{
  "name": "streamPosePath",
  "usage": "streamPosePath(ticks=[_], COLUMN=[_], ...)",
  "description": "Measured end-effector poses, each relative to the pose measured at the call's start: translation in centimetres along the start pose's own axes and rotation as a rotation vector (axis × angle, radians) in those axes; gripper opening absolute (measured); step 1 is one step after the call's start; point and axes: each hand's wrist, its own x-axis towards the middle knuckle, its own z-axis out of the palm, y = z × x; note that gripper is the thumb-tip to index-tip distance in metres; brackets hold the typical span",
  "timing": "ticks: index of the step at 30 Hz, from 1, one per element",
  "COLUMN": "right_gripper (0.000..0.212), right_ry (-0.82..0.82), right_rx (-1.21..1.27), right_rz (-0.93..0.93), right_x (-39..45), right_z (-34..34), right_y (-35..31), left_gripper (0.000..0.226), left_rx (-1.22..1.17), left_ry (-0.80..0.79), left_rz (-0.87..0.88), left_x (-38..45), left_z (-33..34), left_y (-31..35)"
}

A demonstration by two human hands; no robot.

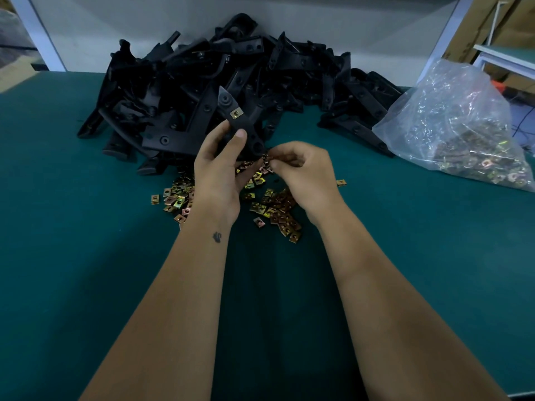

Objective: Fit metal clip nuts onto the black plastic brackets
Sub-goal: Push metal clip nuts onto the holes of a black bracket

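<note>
My left hand [221, 166] grips a black plastic bracket [228, 107] upright above the table, thumb across its middle. One brass-coloured clip nut [235, 113] sits clipped on the bracket near its pointed upper end. My right hand [304, 172] is beside the bracket's lower end, fingers curled, pinching a small clip nut [267, 158] against that end. Several loose clip nuts [275, 211] lie scattered on the green table below both hands. A large heap of black brackets [179, 82] rises behind the hands against the wall.
A clear plastic bag [460, 123] full of clip nuts lies at the right on the green table [86, 256]. More brackets [356, 111] stretch from the heap toward the bag. A white frame post [445, 36] and cardboard stand at the back right.
</note>
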Motion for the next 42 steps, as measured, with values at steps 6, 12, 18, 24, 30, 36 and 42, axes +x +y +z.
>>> streamPosePath(ticks=[6, 12, 18, 24, 30, 36, 42], right_gripper=[0.029, 0.017, 0.021, 0.027, 0.025, 0.013, 0.016], right_ry=[-0.011, 0.018, 0.017, 0.000, 0.015, 0.020, -0.027], right_rx=[0.432, 0.657, 0.726, 0.702, 0.668, 0.673, 0.593], right_rz=[0.102, 0.120, 0.139, 0.116, 0.112, 0.155, 0.201], right_x=[0.09, 0.23, 0.43, 0.39, 0.29, 0.28, 0.15], right_z=[-0.35, -0.57, -0.55, -0.57, -0.62, -0.67, -0.72], right_y=[-0.12, -0.27, -0.03, -0.02, -0.11, -0.32, -0.61], left_gripper=[0.018, 0.027, 0.023, 0.019, 0.022, 0.021, 0.028], left_rx=[0.002, 0.014, 0.089, 0.120, 0.131, 0.140, 0.155], left_ry=[-0.011, -0.046, -0.110, -0.141, -0.143, -0.144, -0.177], left_rz=[-0.049, -0.083, -0.093, -0.099, -0.102, -0.101, -0.100], left_x=[-0.10, -0.21, -0.35, -0.31, -0.32, -0.35, -0.36], left_z=[-0.13, -0.18, 0.01, -0.02, 0.04, 0.09, 0.10], left_y=[0.07, 0.19, 0.18, 0.05, 0.00, 0.01, -0.01])
